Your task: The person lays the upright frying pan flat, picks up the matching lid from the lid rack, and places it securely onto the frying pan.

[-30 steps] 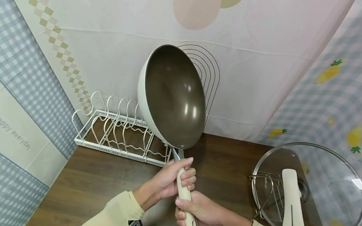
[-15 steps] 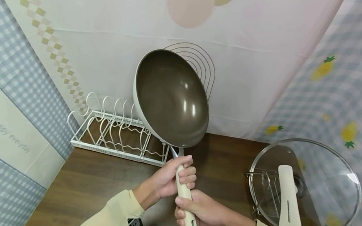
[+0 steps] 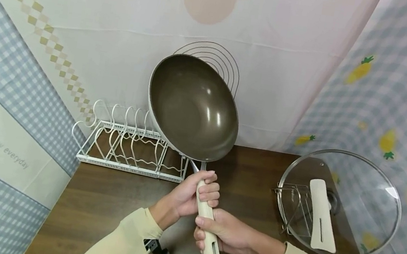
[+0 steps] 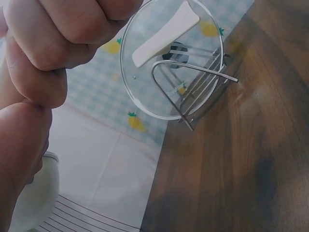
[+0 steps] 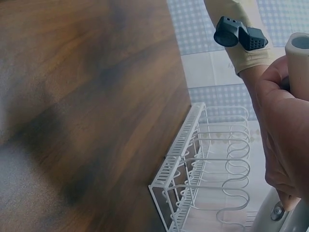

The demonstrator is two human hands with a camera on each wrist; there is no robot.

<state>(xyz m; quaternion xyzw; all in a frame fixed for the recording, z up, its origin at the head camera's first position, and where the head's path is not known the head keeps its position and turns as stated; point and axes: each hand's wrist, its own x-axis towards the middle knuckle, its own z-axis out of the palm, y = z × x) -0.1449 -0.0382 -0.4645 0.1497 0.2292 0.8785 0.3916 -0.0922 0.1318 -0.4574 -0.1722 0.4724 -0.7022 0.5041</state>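
Observation:
A deep wok-style frying pan, brown inside and cream outside, is held up in the middle of the head view. Its bowl is tilted so the inside faces the camera. My left hand grips the cream handle near the bowl. Lower down, my right hand wraps round the same handle close to its end. In the left wrist view the left hand's curled fingers fill the upper left. The right wrist view shows the handle's end poking out above the right hand.
A white wire rack stands at the back left of the wooden table, partly behind the pan. At the right, a glass lid with a cream handle leans in a small metal stand. Patterned cloth covers the walls.
The pan's bowl has tipped slightly, showing more of its inside. Both hands keep their grip on the handle. The whole head view has shifted a little.

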